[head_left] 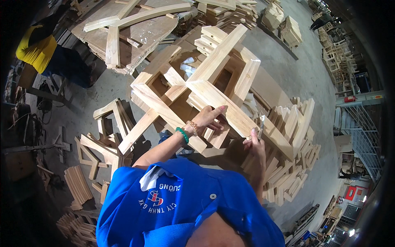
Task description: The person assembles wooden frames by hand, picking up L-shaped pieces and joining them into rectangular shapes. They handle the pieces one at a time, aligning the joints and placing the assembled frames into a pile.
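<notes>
A joined frame of light wooden bars [224,105] lies across the work surface in front of me, its members meeting at angled joints. My left hand [207,118], with beaded bracelets on the wrist, is closed on the near bar, thumb on top and fingers curled at its edge. Close to that bar's right end, my right hand [255,145] pinches a slim tool [262,122] pointing away from me. Its tip looks thin and metallic, but its kind is too small to make out. Another angled wooden frame [154,103] sits under and left of the first.
White plastic bottles [188,64] stand among the frames. Cut wooden parts [288,152] are piled at the right, and more angled pieces [109,144] are stacked at the left. A far table [140,35] bears another frame. A person in yellow [41,49] stands at the far left.
</notes>
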Demonstrator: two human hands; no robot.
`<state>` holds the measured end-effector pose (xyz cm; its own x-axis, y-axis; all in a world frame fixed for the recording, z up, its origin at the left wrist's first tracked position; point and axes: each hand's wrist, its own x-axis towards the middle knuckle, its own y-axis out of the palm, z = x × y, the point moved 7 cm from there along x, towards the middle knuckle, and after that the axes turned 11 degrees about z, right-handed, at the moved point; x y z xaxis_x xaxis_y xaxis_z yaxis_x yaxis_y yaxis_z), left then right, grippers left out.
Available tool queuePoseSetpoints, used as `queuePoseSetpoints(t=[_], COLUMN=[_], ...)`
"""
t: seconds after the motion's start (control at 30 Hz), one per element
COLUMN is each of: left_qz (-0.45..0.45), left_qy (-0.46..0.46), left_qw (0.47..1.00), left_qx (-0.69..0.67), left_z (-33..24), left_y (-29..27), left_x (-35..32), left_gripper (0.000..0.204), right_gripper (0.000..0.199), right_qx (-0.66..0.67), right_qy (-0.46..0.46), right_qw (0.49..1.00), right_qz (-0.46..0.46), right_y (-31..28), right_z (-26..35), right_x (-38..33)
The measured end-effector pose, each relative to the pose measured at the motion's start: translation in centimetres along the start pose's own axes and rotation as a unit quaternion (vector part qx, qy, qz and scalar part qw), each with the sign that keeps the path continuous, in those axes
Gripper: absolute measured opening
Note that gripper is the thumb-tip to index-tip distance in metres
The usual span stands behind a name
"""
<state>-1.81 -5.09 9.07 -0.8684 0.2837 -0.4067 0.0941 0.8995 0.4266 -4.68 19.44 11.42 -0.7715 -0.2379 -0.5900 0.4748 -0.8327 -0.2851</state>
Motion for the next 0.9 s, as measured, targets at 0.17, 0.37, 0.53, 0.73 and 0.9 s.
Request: queuePoseSetpoints(t=[0.17, 0.37, 0.53, 0.73, 0.9], left_qz=[0.049, 0.067, 0.225, -0.308, -0.629], left_qy=[-0.049, -0.098, -0.013, 0.146, -0.205], left_qw=[0.988, 0.979, 0.954, 0.804, 0.579], left_qx=[0.135, 0.168, 0.196, 0.488, 0.477], left_z=[-0.4, -0.2, -5.1, -20.2, -22.0], left_y=[-0.1, -0.7, -0.9, -26.0, -44.3], left_x=[0.4, 0.3, -2.4, -9.5, -15.5], left_gripper=[0.082, 0.072, 0.054, 0.045, 0.118], right_gripper=[0.062, 0.056, 0.05, 0.036, 0.038], right_qx=[-0.088, -0.145, -0.174, -0.089, -0.134], right_qy=[-0.038, -0.042, -0.07, -0.126, -0.144], right_qw=[0.995, 0.987, 0.979, 0.983, 0.979], right_qz=[-0.024, -0.059, -0.081, -0.096, -0.056], right_y=[-0.4, 0.3, 0.1, 3.1, 4.5], right_z=[-0.8, 0.8, 3.0, 8.6, 9.7], right_x=[-0.2, -0.9, -1.4, -1.9, -0.5])
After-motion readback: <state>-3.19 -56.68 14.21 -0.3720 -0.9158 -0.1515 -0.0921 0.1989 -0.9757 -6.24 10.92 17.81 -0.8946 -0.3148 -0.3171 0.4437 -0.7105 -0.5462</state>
